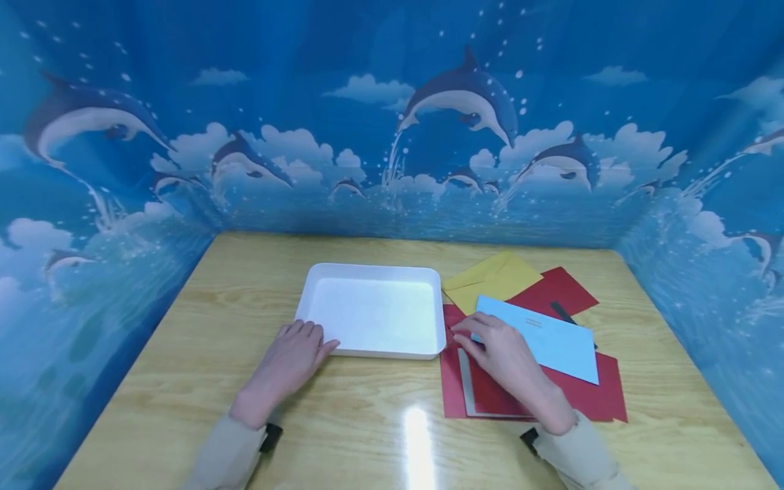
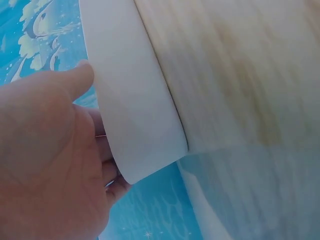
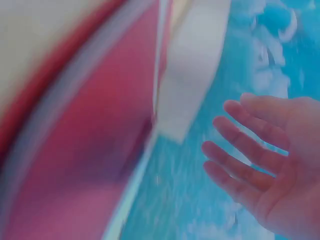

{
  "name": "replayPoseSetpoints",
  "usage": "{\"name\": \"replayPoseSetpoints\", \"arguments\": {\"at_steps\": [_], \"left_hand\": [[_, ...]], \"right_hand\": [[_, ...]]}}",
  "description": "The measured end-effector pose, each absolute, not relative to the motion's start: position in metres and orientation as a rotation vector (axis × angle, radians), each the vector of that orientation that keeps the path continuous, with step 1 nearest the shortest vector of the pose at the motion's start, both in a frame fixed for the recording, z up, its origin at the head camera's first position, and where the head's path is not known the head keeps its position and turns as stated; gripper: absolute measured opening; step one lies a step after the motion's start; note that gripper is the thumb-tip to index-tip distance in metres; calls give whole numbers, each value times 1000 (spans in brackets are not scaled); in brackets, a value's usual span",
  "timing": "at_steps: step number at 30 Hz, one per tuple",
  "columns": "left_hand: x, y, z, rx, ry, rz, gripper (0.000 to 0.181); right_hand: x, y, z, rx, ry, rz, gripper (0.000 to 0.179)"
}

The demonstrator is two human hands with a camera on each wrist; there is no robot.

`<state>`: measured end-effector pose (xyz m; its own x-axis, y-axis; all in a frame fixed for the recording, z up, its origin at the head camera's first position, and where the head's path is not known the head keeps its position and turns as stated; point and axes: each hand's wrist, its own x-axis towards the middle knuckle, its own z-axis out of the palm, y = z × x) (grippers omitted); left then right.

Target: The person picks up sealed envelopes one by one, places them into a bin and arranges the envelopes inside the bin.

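A shallow white tray (image 1: 373, 271) lies in the middle of the wooden table. My left hand (image 1: 294, 361) holds its front left corner. In the left wrist view the thumb touches the rim of the tray wall (image 2: 130, 90), and the fingers pass behind it, partly hidden. My right hand (image 1: 505, 354) hovers just right of the tray over a pile of paper, its fingers loosely bent and apart. Nothing lies in that hand (image 3: 260, 155) in the right wrist view. Beneath it are a light blue envelope (image 1: 551, 337) and a red sheet with a pale border (image 1: 490, 391).
A yellow envelope (image 1: 496, 275) and another red piece (image 1: 560, 292) lie at the back of the pile. A dark narrow object (image 1: 562, 312) is partly under the blue envelope. Dolphin-printed curtains (image 1: 367, 136) stand behind and beside the table.
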<state>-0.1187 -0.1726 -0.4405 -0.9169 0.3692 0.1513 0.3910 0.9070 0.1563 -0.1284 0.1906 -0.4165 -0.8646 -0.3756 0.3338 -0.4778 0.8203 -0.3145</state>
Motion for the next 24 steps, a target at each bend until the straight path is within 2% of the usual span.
{"name": "replayPoseSetpoints", "arguments": {"at_steps": [5,13,24], "left_hand": [[-119,-174,-439,-582,-2970,-286,32],[-119,-173,-439,-569,-2983,-299,32],[-119,-174,-439,-562,-2970,-310,31]], "right_hand": [[-147,238,-401,494,-2754,521,24],[-165,312,-405,378,-2852,443,37],[-171,343,-419,207,-3211,424,67]]}}
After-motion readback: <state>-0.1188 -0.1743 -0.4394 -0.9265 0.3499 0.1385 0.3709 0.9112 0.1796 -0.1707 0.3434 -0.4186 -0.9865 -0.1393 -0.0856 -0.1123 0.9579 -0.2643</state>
